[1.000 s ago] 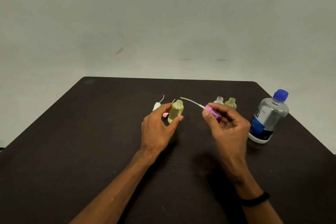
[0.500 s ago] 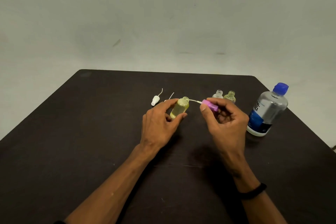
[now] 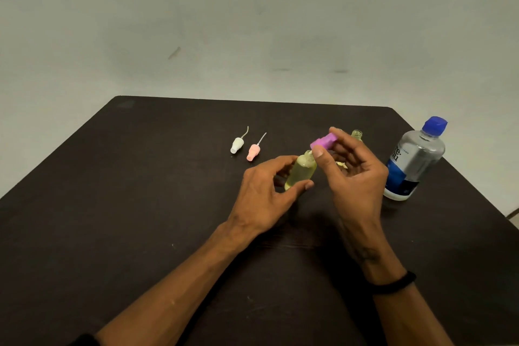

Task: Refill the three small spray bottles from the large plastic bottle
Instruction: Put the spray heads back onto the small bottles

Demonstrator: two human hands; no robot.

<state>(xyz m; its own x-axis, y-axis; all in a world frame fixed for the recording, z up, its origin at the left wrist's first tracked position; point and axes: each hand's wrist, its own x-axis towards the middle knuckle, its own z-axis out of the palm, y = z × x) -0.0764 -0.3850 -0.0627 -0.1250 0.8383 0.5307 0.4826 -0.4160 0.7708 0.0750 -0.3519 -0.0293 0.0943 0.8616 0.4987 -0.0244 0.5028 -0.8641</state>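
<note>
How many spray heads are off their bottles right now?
3. A white spray head and a pink spray head lie on the table; the right hand holds the purple spray head at the yellow bottle mouth.

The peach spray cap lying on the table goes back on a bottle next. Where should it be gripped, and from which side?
Grip the peach spray cap across its stubby body, coming from above with thumb and finger on its two sides. It lies flat on the table, thin tube pointing away, so the tube probably bends if pinched. The white cap lies close on its left, so keep the pinch narrow.
</note>
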